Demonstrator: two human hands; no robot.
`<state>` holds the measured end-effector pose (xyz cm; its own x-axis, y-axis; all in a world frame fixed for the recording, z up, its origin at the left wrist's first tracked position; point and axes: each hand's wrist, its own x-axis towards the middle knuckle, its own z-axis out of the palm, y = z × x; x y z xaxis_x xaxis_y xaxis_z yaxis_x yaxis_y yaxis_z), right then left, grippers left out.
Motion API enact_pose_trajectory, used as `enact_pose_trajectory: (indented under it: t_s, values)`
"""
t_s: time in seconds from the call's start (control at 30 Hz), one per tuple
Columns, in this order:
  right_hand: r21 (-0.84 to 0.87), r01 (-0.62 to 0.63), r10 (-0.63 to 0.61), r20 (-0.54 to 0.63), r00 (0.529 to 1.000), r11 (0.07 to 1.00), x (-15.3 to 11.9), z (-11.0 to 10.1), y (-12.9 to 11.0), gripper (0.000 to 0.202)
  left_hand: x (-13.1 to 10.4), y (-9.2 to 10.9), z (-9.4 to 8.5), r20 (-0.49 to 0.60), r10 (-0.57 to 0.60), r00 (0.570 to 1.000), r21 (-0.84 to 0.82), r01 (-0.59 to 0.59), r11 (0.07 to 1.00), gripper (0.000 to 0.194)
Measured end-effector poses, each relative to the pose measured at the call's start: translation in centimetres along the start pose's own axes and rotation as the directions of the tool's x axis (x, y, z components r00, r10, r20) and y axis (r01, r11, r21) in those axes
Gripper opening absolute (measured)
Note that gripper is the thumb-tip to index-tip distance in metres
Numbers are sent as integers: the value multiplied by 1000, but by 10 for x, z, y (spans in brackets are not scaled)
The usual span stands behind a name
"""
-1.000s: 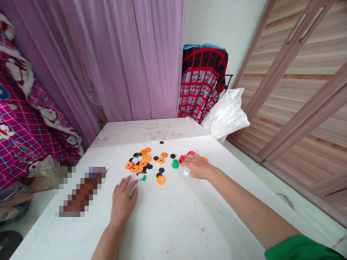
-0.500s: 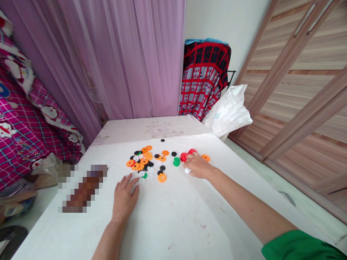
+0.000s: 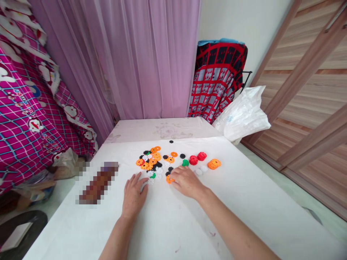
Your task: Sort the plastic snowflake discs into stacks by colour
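My left hand point(image 3: 135, 195) lies palm down on the white cloth with its fingers apart, holding nothing. Its fingertips are beside a mixed heap of flower-shaped plastic discs, with orange discs point(image 3: 153, 162), white discs point(image 3: 159, 172) and black discs point(image 3: 158, 165) among them. At the heap's right side, the fingers of my right hand point(image 3: 187, 181) close on an orange disc point(image 3: 169, 179); they partly cover it. Beyond that hand lie a green pile point(image 3: 185, 163), red piles point(image 3: 193, 160), white discs point(image 3: 200, 170) and an orange pile point(image 3: 214, 164).
A blurred-out object point(image 3: 99, 183) lies on the table point(image 3: 162, 227) to the left. Single black discs point(image 3: 171, 142) sit farther back. A white plastic bag point(image 3: 241, 113) stands past the table's right corner, near a wooden wardrobe point(image 3: 306, 90). Purple curtains point(image 3: 143, 61) hang behind.
My right hand has moved left from the red piles to the orange disc by the heap. The red and white discs it covered now show. My left hand stays by the heap; the view has shifted.
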<state>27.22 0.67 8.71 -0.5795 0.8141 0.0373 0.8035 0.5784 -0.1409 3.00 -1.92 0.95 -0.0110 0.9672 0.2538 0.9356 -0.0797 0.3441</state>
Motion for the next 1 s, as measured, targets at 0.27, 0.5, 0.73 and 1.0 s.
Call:
enact_pose_trajectory:
  t_s: [0.27, 0.5, 0.73, 1.0]
  values:
    - [43, -125, 132, -236, 963, 991, 28, 57, -44, 14, -1, 3, -1, -36, 24, 999, 0, -24, 1000, 30]
    - [162, -82, 136, -356, 925, 983, 12, 59, -38, 11, -2, 4, -2, -41, 27, 999, -65, -30, 997, 29]
    - [168, -142, 193, -342, 920, 976, 17, 57, -36, 15, 7, -6, -4, -58, -43, 997, -98, 37, 995, 31]
    - [197, -141, 201, -334, 921, 970, 28, 64, -43, 12, 7, -10, -2, -50, -18, 999, -62, 15, 998, 28]
